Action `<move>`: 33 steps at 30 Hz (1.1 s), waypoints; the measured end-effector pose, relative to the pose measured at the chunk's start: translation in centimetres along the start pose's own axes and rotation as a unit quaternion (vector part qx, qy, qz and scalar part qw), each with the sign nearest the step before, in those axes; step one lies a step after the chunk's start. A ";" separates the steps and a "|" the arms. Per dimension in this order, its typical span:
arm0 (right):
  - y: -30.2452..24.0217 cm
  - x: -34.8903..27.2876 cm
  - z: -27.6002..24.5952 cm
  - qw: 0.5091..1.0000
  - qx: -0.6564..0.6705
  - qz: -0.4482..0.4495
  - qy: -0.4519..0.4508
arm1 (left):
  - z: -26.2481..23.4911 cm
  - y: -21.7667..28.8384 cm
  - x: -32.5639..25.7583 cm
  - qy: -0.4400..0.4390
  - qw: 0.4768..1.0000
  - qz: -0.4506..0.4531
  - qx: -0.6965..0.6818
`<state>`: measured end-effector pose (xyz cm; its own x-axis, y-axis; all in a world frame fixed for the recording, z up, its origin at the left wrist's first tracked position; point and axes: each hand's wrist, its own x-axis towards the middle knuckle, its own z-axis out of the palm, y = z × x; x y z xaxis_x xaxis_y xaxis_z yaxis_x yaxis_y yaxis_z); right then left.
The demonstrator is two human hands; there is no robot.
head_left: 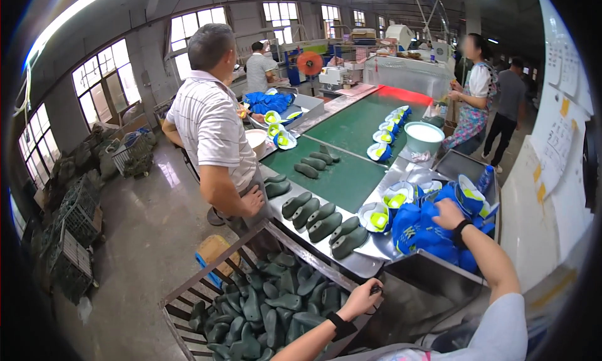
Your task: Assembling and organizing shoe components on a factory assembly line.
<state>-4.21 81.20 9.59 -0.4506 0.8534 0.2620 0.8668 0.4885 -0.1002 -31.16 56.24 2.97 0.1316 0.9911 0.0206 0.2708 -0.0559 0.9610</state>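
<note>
My left hand (360, 298) is closed around a small dark object at the corner of a metal cage bin (207, 279) that holds several dark green shoe lasts (263, 308). My right hand (448, 214) reaches forward and rests on a pile of blue shoe uppers (426, 232) in a metal tray; whether it grips one I cannot tell. Both wrists wear black bands. More dark green lasts (323, 220) lie in pairs on the steel edge of a green conveyor belt (342, 173).
A person in a striped polo (213, 129) stands at the left of the conveyor. Blue and yellow shoes (385, 135) line the belt beside a white bowl (424, 135). Other people work at the far end. Wire crates (72, 235) stand along the left wall.
</note>
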 end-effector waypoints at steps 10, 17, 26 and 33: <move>-33.5 -22.4 -8.8 0.865 0.241 -0.395 -0.195 | 4.8 -1.0 -3.3 -0.147 0.986 0.028 -0.074; -27.3 -36.8 -8.6 0.964 0.218 0.014 -0.150 | 12.1 4.5 -3.5 -0.193 0.968 0.027 -0.158; -31.8 -55.0 -8.8 0.914 0.306 0.229 -0.137 | 28.9 26.7 -8.4 -0.206 0.841 0.460 -0.195; -40.8 -69.6 -12.4 0.858 0.290 0.424 -0.013 | 38.3 11.2 -0.2 -0.277 0.848 0.325 0.313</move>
<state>-5.52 -0.40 7.30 0.2775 0.9470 -0.1617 0.6365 -0.3073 -0.7074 8.39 50.81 3.19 0.8284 0.5268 0.1902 0.3993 -0.7936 0.4590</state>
